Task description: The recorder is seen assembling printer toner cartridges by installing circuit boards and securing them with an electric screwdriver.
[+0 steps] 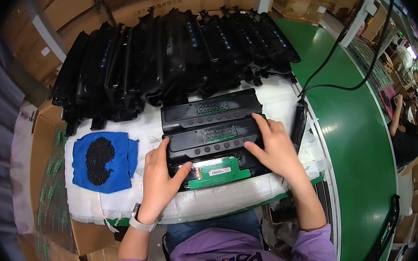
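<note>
Three long black plastic control panels lie in rows in front of me. The middle panel (190, 141) has a display window and a line of round buttons. My left hand (160, 172) grips its left end, index finger at the far corner and thumb toward the near edge. At the right end, my right hand (273, 144) grips it, with the thumb beside the buttons and the index finger reaching past the far edge. A similar panel (178, 114) lies just beyond. The nearest panel carries a green circuit board (217, 173) and is partly covered by the middle one.
A large pile of black plastic housings (162, 50) fills the table's far side. Small black pieces (99, 160) sit on a blue cloth (80, 166) at left. A black corded tool (299, 122) stands at right, beside a green surface (354, 142). Cardboard boxes surround the table.
</note>
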Available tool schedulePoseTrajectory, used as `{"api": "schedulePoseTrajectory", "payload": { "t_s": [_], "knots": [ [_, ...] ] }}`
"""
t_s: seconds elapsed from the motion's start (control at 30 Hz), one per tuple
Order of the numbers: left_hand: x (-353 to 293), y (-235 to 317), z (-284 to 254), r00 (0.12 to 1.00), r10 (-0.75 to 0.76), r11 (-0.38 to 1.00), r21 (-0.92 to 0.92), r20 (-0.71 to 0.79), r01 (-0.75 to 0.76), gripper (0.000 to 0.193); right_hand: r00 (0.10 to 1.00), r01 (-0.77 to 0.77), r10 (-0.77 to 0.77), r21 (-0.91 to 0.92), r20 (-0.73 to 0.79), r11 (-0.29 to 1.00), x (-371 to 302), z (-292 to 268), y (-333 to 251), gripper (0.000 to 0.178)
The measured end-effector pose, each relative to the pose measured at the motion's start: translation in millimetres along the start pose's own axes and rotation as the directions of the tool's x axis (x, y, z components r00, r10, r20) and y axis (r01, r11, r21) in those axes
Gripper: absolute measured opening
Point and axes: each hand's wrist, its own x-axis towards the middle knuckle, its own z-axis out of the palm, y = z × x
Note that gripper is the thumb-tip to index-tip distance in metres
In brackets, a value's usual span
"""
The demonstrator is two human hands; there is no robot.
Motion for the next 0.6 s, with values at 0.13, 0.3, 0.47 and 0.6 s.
{"api": "schedulePoseTrajectory", "payload": {
  "t_s": [0.13, 0.3, 0.47, 0.6],
  "knots": [
    [-5, -12, 15, 0.996, 0.017, 0.96, -0.278, -0.083, -0.04, 0.068, 0.989, -0.014, 0.039, 0.173, -0.142, 0.985, -7, 11, 9, 0.062],
    [-14, 0, 11, 0.966, 0.13, 0.971, -0.168, -0.223, -0.17, 0.07, 0.946, 0.018, 0.095, 0.343, -0.311, 0.939, -14, 9, -2, 0.057],
    [18, 11, -1, 0.928, 0.242, 0.955, -0.097, -0.282, -0.279, 0.073, 0.888, 0.125, 0.015, 0.271, -0.46, 0.954, 20, -15, -13, 0.056],
    [64, -8, 3, 0.974, 0.118, 0.978, -0.148, -0.191, -0.148, 0.068, 0.971, -0.007, 0.065, 0.245, -0.23, 0.969, 69, -1, 4, 0.059]
  ]
}}
